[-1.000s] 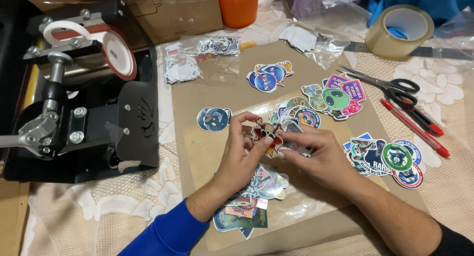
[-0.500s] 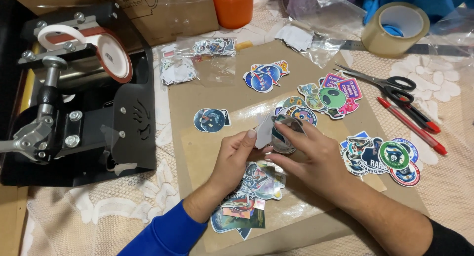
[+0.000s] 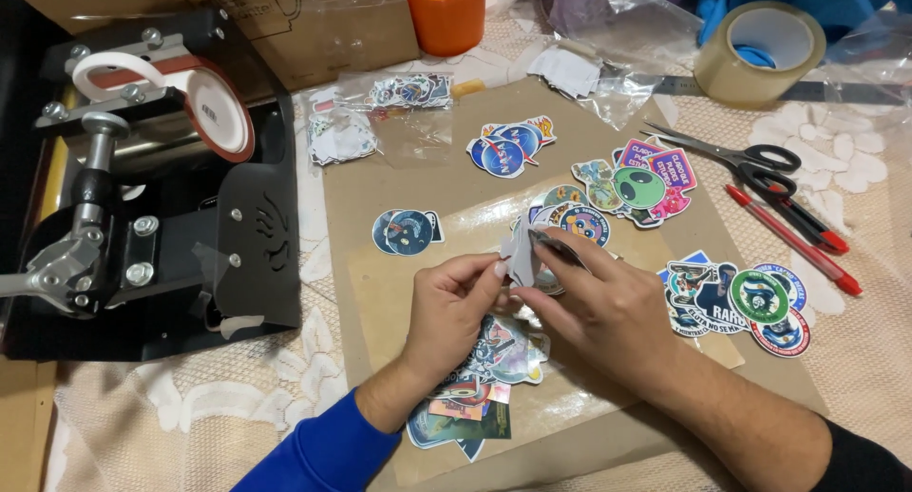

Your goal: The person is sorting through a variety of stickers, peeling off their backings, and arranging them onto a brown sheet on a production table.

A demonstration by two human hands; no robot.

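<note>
My left hand (image 3: 456, 307) and my right hand (image 3: 598, 297) meet over a brown cardboard sheet (image 3: 399, 179) and together pinch a small stack of stickers (image 3: 525, 250); its white backing faces me. Under my hands lies a loose pile of colourful stickers (image 3: 475, 397). Other sticker groups lie around: a round dark one (image 3: 407, 232) to the left, blue round ones (image 3: 508, 148) beyond, an alien-face group (image 3: 632, 186), and round badges (image 3: 741, 297) at the right.
A black mug heat press (image 3: 142, 188) stands at the left. An orange cup (image 3: 446, 15), plastic bags of stickers (image 3: 380, 112) and a tape roll (image 3: 760, 50) sit at the back. Scissors (image 3: 750, 160) and red pens (image 3: 793, 236) lie at the right on a lace cloth.
The stickers in my hands have been turned so the white backing shows, and both hands have shifted slightly toward me. The camera moved a little.
</note>
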